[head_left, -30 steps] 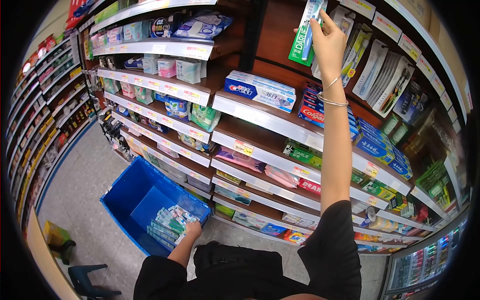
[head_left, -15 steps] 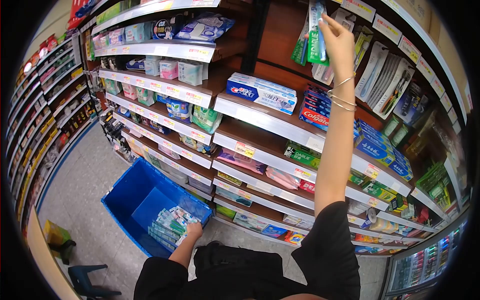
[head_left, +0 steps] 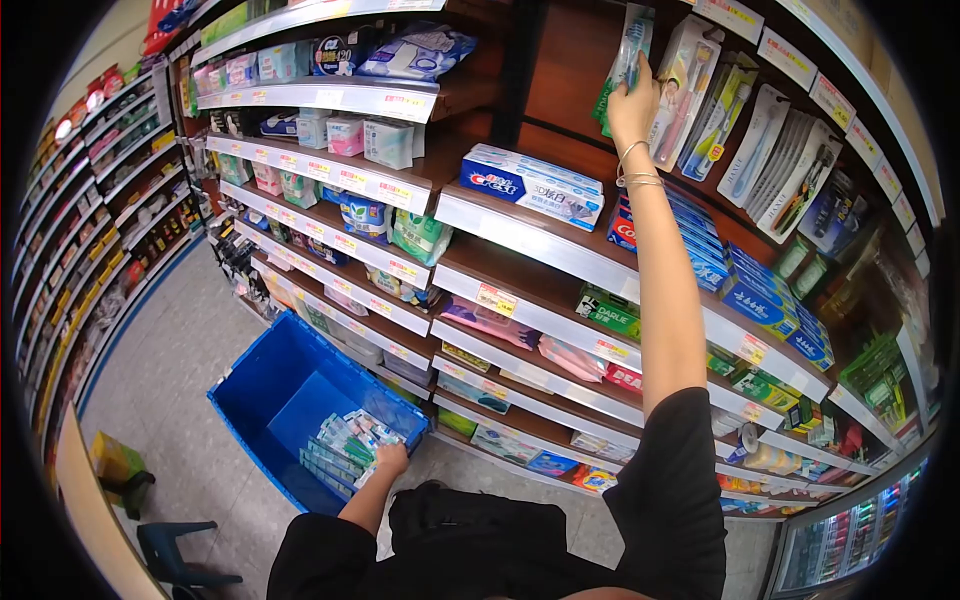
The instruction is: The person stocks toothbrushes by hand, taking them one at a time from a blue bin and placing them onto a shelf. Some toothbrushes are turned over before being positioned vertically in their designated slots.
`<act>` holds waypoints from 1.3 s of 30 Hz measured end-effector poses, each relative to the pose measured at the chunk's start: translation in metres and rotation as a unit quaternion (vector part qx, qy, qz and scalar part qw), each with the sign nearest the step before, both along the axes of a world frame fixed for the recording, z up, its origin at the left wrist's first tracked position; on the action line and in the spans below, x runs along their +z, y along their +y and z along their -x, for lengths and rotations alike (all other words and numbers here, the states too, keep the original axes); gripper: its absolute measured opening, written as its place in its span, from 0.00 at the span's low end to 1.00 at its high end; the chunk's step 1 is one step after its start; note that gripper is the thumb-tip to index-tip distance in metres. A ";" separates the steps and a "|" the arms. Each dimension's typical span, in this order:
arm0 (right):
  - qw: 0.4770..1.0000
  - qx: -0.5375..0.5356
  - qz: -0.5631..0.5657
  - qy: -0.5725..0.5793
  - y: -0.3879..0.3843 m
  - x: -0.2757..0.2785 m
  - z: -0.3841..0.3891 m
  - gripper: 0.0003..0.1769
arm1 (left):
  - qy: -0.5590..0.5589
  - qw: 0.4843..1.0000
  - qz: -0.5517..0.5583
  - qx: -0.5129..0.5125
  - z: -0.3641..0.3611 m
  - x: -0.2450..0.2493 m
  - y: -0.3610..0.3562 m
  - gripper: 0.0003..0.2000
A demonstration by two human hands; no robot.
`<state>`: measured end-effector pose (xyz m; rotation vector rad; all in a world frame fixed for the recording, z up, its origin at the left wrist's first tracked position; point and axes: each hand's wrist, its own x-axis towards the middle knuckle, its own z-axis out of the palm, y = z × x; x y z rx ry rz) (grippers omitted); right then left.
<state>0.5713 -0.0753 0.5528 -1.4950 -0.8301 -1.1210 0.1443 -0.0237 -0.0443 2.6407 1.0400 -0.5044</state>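
Observation:
A packaged toothbrush (head_left: 636,32) in a clear and green pack hangs upright against the brown shelf back. My right hand (head_left: 634,108) is closed on the lower part of this pack; the palm hides some of it. Other toothbrush packs (head_left: 686,85) hang just to the right of that hand. Low on the left, my left hand (head_left: 391,460) is curled over the near rim of a blue plastic bin (head_left: 262,372). Inside the bin, beside that hand, lies a pile of toothbrush packs (head_left: 345,448), several in a row.
Below my right hand, a shelf holds a Crest toothpaste box (head_left: 530,187) and blue toothpaste boxes (head_left: 765,290). Shelf edges with price tags (head_left: 497,299) run across the view. A dark stool (head_left: 180,552) and a drinks fridge (head_left: 850,535) stand at the lower sides.
My right hand has moved down and left, closer to the shelf back, still at a green toothbrush pack. My left hand stays at the bin rim. The view has shifted slightly.

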 end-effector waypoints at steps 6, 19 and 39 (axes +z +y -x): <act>0.997 -0.050 -0.014 -0.060 0.018 -0.007 -0.018 0.32 | 0.004 1.000 0.004 0.005 0.000 -0.006 0.001 0.13; 0.982 0.098 0.102 -0.123 0.012 -0.077 0.078 0.35 | -0.010 1.000 0.015 -0.011 0.003 -0.001 0.004 0.12; 0.751 0.321 0.519 0.252 0.000 -0.595 0.403 0.07 | -0.237 0.679 0.488 0.495 0.127 -0.067 0.058 0.12</act>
